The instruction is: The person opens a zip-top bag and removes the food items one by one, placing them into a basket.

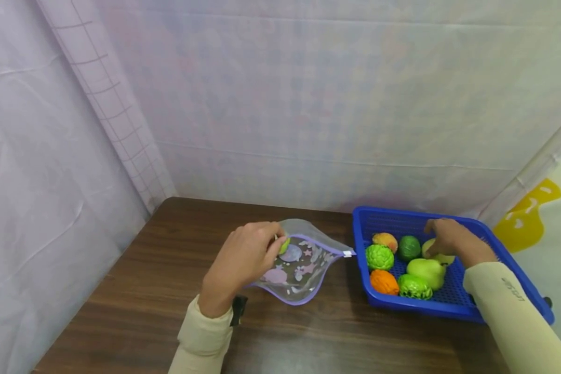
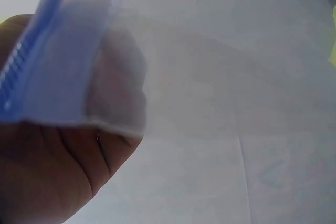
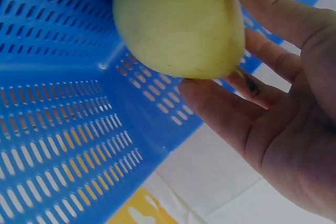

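Observation:
My left hand (image 1: pixel 248 257) grips the near-left edge of a clear zip bag (image 1: pixel 304 292) printed with pastel shapes. In the left wrist view the bag's blue zip strip (image 2: pixel 39 40) crosses in front of the curled fingers. Something small and green (image 1: pixel 284 245) shows beside the left fingertips; most of it is hidden. At the right, my right hand (image 1: pixel 453 239) reaches into a blue basket (image 1: pixel 362 244). Its fingers curve around a round yellow-green pear (image 3: pixel 181 24) with a dark stem, fingertips against its side.
Around that pear in the basket lie a green pear (image 1: pixel 427 272), a dark green round vegetable (image 1: pixel 409 248), green leafy heads (image 1: pixel 379 257) and orange pieces (image 1: pixel 384 282). The basket stands on the right of the brown wooden table (image 1: pixel 135 291); white sheeting (image 1: pixel 308 104) hangs behind.

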### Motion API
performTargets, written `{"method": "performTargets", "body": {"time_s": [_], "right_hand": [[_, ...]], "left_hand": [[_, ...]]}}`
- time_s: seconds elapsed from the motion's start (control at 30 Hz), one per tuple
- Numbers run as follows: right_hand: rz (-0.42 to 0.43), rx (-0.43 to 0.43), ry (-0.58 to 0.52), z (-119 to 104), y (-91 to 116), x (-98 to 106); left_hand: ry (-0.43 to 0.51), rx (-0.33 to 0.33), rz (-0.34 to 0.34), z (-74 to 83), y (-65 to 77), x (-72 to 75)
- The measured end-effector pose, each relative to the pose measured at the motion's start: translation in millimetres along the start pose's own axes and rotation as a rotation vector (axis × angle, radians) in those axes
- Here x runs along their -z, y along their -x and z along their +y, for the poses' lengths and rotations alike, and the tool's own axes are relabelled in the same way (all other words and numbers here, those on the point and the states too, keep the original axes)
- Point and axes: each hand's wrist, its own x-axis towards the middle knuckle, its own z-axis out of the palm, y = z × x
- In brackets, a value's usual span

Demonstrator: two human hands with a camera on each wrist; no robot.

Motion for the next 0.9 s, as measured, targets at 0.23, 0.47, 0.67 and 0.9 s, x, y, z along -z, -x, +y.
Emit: {"method": "performTargets", "body": {"time_s": [0.23,0.47,0.67,0.9], "right_hand": [[0.091,0.049,0.063,-14.9,10.4,11.6],[0.183,0.160,0.082,-54.8,29.7,43.9],[0.234,0.189,0.071,-105.5,64.5,71.2],[0.381,0.330,0.041,-169.4,105.5,83.4]], "left_hand": [[-0.004,-0.001,0.008,-0.4,-0.4,0.0],[-0.006,0.002,0.004,-1.2,-1.9,-1.3],[-0.004,0.002,0.000,-2.1,-2.5,-2.9],[-0.006,0.002,0.008,-3.0,-3.4,-3.5]]}}
